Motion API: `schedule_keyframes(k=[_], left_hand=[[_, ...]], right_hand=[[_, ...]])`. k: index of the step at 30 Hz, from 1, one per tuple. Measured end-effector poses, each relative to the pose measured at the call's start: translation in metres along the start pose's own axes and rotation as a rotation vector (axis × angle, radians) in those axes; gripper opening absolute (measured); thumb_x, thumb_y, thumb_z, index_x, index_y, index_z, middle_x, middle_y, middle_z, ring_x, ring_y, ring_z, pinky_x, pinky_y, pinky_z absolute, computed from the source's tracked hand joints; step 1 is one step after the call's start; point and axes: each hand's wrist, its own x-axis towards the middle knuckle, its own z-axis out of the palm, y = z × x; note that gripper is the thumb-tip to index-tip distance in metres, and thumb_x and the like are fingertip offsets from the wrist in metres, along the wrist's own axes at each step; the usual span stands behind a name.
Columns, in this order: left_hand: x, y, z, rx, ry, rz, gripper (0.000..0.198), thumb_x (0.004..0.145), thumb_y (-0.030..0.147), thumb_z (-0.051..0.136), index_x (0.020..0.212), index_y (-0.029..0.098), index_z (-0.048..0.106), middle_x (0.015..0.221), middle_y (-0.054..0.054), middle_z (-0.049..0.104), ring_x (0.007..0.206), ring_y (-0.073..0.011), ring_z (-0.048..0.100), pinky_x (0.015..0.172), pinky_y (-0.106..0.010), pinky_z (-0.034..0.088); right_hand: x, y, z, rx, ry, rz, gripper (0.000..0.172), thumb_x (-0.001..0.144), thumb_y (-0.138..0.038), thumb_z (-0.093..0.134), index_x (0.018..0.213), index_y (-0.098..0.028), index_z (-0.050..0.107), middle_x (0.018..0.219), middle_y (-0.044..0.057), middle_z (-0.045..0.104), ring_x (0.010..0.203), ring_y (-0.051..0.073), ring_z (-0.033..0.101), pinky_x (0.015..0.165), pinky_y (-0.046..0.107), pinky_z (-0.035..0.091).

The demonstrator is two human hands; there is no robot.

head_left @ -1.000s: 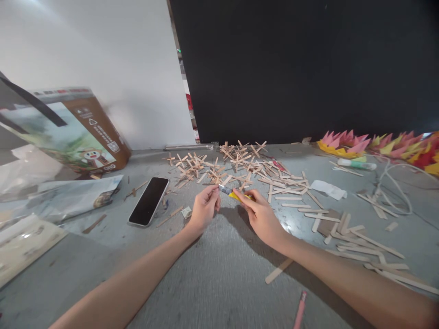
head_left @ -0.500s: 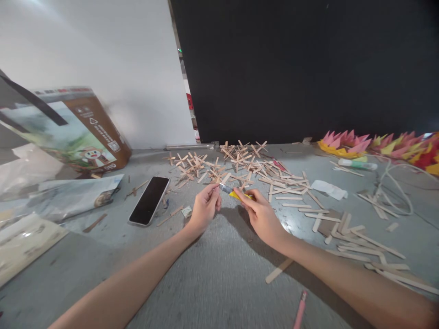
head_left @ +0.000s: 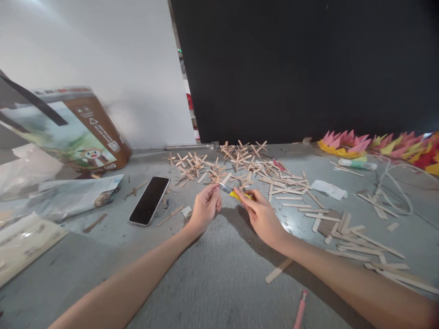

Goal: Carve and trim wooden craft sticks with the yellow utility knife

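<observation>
My right hand (head_left: pixel 262 214) is closed around a yellow utility knife (head_left: pixel 235 194), index finger stretched along its top. The knife's grey metal blade end points left, toward my other hand. My left hand (head_left: pixel 206 205) is closed in a pinch at the blade's tip; whatever lies between its fingertips is too small or hidden to make out. Both hands are held above the grey table, just in front of a heap of wooden craft sticks (head_left: pixel 195 167), some of them joined in crosses.
A phone (head_left: pixel 149 201) lies left of my hands, near a printed paper bag (head_left: pixel 92 132) and plastic packets (head_left: pixel 77 196). Loose sticks (head_left: pixel 356 242) spread to the right. Behind them are a glue stick (head_left: pixel 357 164), a white cable (head_left: pixel 387 173) and paper flowers (head_left: pixel 346 144). A pink pencil (head_left: pixel 301 310) lies at front.
</observation>
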Motion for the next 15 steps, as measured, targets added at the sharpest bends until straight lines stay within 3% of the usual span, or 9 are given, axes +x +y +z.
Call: schedule_keyframes(k=[15], left_hand=[[-0.0008, 0.0021, 0.0021, -0.002, -0.047, 0.0, 0.036, 0.097, 0.051, 0.064, 0.108, 0.019, 0.055, 0.054, 0.011, 0.042, 0.044, -0.008, 0.04, 0.047, -0.022, 0.039]], right_hand=[[-0.0002, -0.0005, 0.001, 0.003, -0.026, 0.035, 0.053, 0.107, -0.019, 0.043, 0.156, -0.038, 0.049, 0.115, 0.009, 0.058, 0.103, 0.021, 0.065, 0.095, 0.039, 0.057]])
